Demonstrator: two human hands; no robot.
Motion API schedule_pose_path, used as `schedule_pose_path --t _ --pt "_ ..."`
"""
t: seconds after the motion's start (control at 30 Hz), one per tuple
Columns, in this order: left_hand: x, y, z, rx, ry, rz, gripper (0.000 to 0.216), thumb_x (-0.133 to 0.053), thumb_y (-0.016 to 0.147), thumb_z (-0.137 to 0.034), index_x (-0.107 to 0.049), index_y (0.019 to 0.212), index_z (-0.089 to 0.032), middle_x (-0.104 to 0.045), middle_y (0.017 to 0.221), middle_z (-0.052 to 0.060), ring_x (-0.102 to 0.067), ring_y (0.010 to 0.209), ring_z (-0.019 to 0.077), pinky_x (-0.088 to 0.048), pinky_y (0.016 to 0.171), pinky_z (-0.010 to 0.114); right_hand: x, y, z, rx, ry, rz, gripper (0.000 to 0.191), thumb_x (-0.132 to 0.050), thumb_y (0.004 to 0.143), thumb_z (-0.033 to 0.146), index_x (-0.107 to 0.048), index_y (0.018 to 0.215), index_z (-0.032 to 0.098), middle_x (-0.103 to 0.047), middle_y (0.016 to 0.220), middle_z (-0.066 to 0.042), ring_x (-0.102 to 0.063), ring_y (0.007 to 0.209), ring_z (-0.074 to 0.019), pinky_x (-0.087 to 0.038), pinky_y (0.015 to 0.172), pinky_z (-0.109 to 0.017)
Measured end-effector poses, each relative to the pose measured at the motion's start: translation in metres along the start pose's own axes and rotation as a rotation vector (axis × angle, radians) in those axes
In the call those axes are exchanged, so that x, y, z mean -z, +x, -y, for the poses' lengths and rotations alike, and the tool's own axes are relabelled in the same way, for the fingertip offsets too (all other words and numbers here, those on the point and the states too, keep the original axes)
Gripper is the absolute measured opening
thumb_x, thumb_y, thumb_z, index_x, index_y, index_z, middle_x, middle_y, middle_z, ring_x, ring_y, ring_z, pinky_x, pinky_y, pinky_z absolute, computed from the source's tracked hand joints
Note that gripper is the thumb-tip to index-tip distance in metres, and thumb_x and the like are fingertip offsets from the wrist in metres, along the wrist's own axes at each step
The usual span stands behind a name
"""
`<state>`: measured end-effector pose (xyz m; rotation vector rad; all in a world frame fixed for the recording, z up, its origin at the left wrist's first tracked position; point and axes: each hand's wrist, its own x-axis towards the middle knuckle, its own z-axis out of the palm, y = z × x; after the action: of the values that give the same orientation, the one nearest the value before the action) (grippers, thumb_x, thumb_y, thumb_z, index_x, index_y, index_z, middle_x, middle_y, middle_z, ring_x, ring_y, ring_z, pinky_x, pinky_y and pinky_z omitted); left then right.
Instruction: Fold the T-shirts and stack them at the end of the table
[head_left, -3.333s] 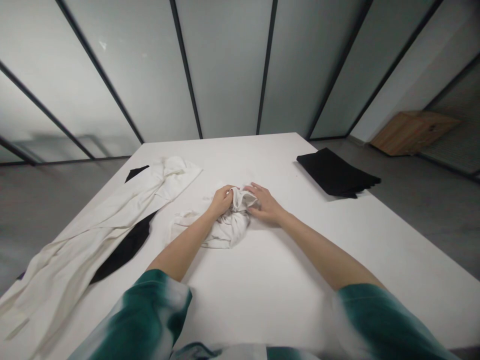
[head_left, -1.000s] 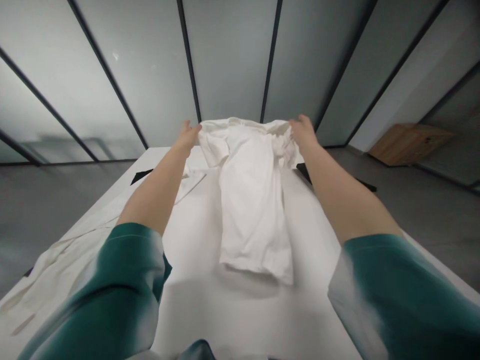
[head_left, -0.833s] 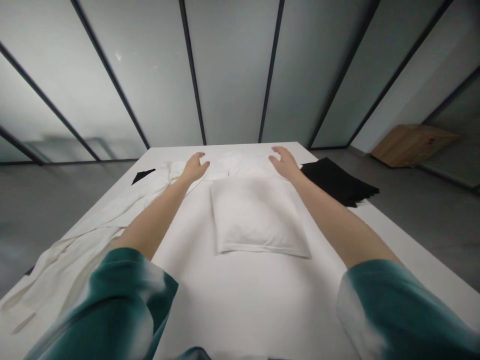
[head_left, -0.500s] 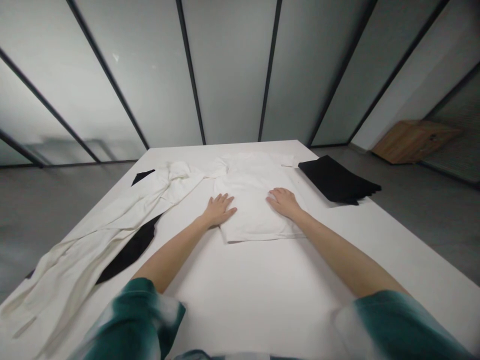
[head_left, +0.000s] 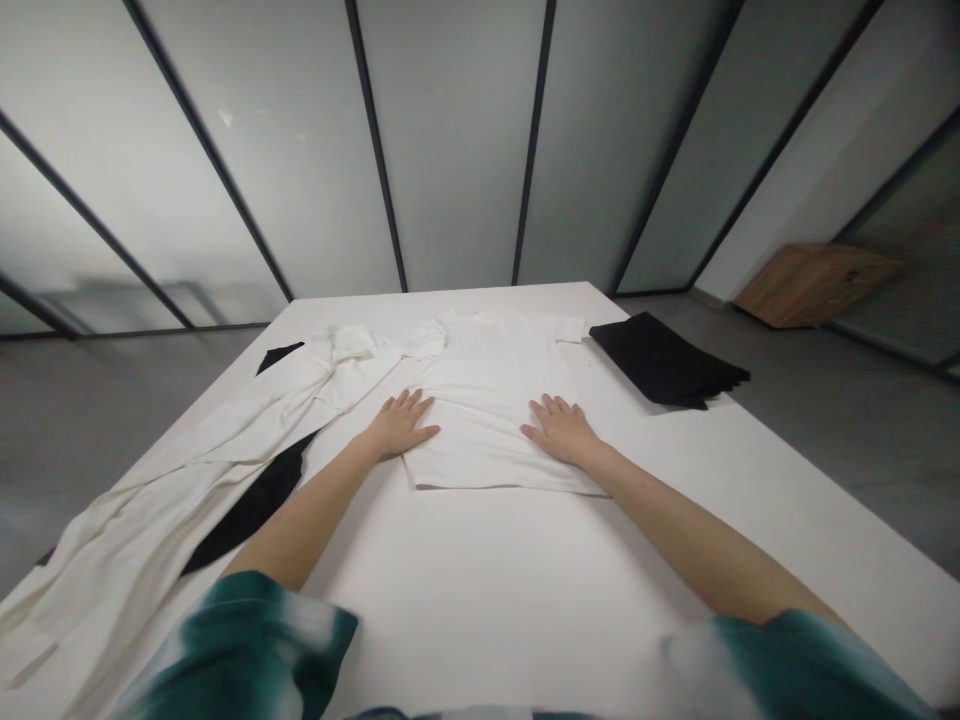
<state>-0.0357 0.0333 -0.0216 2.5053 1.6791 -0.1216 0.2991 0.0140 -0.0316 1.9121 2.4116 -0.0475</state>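
Observation:
A white T-shirt (head_left: 487, 400) lies spread on the white table (head_left: 495, 590), its hem toward me and its collar at the far side. My left hand (head_left: 401, 422) rests flat at the shirt's left edge near the hem, fingers spread. On the right part of the shirt lies my right hand (head_left: 561, 428), palm down with the fingers apart. Faint creases run across the fabric between the two hands. Neither hand grips anything.
Along the table's left side lie loose white garments (head_left: 225, 440) over a black cloth (head_left: 255, 505). A stack of folded black fabric (head_left: 664, 360) sits at the right edge. Beyond stand a frosted glass wall (head_left: 457, 150) and a wooden cabinet (head_left: 817, 283).
My left hand has slid left and slightly toward me. The right hand has moved a little left and nearer. The shirt's hem now reaches farther left, and its right sleeve shows more plainly.

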Motion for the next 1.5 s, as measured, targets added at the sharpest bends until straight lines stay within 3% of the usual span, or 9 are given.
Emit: schedule_pose_path --t 0.13,0.23,0.4,0.53,0.77,0.97,1.1,1.3,1.5 --pt "0.016 -0.010 0.000 0.026 -0.008 -0.098 0.069 -0.047 0.089 -0.060 -0.052 0.139 -0.014 -0.067 0.126 0.018 -0.058 0.124 0.0325 -0.036 0.109 0.046 0.027 0.002 0.001 0.051 -0.051 -0.006 0.051 -0.041 0.096 0.051 -0.064 0.125 0.015 -0.070 0.116 -0.020 -0.063 0.112 -0.0335 -0.039 0.102 -0.049" --pt "0.024 -0.008 -0.006 0.103 -0.063 -0.133 0.053 -0.040 0.094 -0.053 -0.062 0.126 -0.016 -0.076 0.090 0.012 -0.069 0.099 0.0310 -0.048 0.092 0.043 0.039 0.013 0.000 0.017 -0.015 -0.046 0.051 -0.040 0.097 0.046 -0.059 0.130 0.014 -0.073 0.107 -0.018 -0.066 0.106 -0.0319 -0.044 0.095 -0.045" --pt "0.012 0.012 -0.012 -0.021 -0.030 -0.243 0.049 -0.043 0.094 -0.046 -0.058 0.131 -0.019 -0.060 0.136 0.014 -0.054 0.128 0.0275 -0.040 0.107 0.040 0.023 0.037 -0.002 -0.013 0.016 -0.147 0.058 -0.042 0.097 0.048 -0.049 0.145 0.015 -0.046 0.150 -0.019 -0.044 0.137 -0.0342 -0.037 0.108 -0.046" --pt "-0.002 0.027 -0.012 -0.034 -0.015 -0.116 0.063 -0.042 0.093 -0.054 -0.044 0.146 -0.019 -0.034 0.160 0.013 -0.031 0.147 0.0287 -0.029 0.116 0.043 -0.004 0.047 -0.008 -0.053 0.037 -0.042 0.064 -0.036 0.097 0.057 -0.041 0.151 0.023 -0.033 0.160 -0.014 -0.030 0.146 -0.0349 -0.028 0.113 -0.054" --pt "0.007 0.015 -0.017 0.127 0.001 -0.227 0.053 -0.037 0.096 -0.046 -0.058 0.133 -0.015 -0.067 0.126 0.016 -0.061 0.117 0.0297 -0.044 0.099 0.040 -0.005 0.019 -0.008 0.009 0.014 -0.060 0.059 -0.038 0.098 0.053 -0.048 0.146 0.020 -0.040 0.156 -0.016 -0.038 0.141 -0.0352 -0.034 0.110 -0.052" --pt "0.032 0.007 -0.026 0.199 -0.032 -0.080 0.047 -0.041 0.093 -0.051 -0.073 0.109 -0.020 -0.074 0.106 0.014 -0.067 0.106 0.0311 -0.050 0.087 0.039 0.024 0.001 -0.007 0.083 0.036 -0.108 0.049 -0.042 0.096 0.049 -0.063 0.126 0.016 -0.069 0.120 -0.016 -0.060 0.114 -0.0320 -0.041 0.100 -0.045" --pt "0.025 0.019 -0.030 0.090 -0.018 -0.169 0.052 -0.044 0.093 -0.048 -0.061 0.131 -0.017 -0.064 0.131 0.016 -0.059 0.121 0.0309 -0.046 0.099 0.041 0.022 0.015 -0.016 0.063 0.063 -0.175 0.050 -0.040 0.098 0.043 -0.057 0.136 0.016 -0.056 0.141 -0.016 -0.050 0.129 -0.0315 -0.039 0.105 -0.044" --pt "-0.004 0.035 -0.023 0.147 0.020 0.019 0.076 -0.030 0.094 -0.066 -0.028 0.156 -0.023 -0.019 0.165 0.015 -0.019 0.151 0.0356 -0.021 0.116 0.059 -0.006 0.029 -0.023 -0.062 0.059 -0.039 0.058 -0.036 0.099 0.048 -0.044 0.149 0.019 -0.034 0.159 -0.013 -0.032 0.145 -0.0329 -0.029 0.115 -0.050" --pt "-0.004 0.027 -0.023 0.185 0.010 0.055 0.081 -0.026 0.092 -0.073 -0.022 0.158 -0.028 -0.013 0.166 0.012 -0.015 0.152 0.0358 -0.019 0.115 0.064 -0.013 0.029 -0.035 -0.024 0.132 -0.096 0.055 -0.039 0.097 0.050 -0.054 0.141 0.022 -0.044 0.153 -0.012 -0.042 0.138 -0.0346 -0.034 0.111 -0.052"
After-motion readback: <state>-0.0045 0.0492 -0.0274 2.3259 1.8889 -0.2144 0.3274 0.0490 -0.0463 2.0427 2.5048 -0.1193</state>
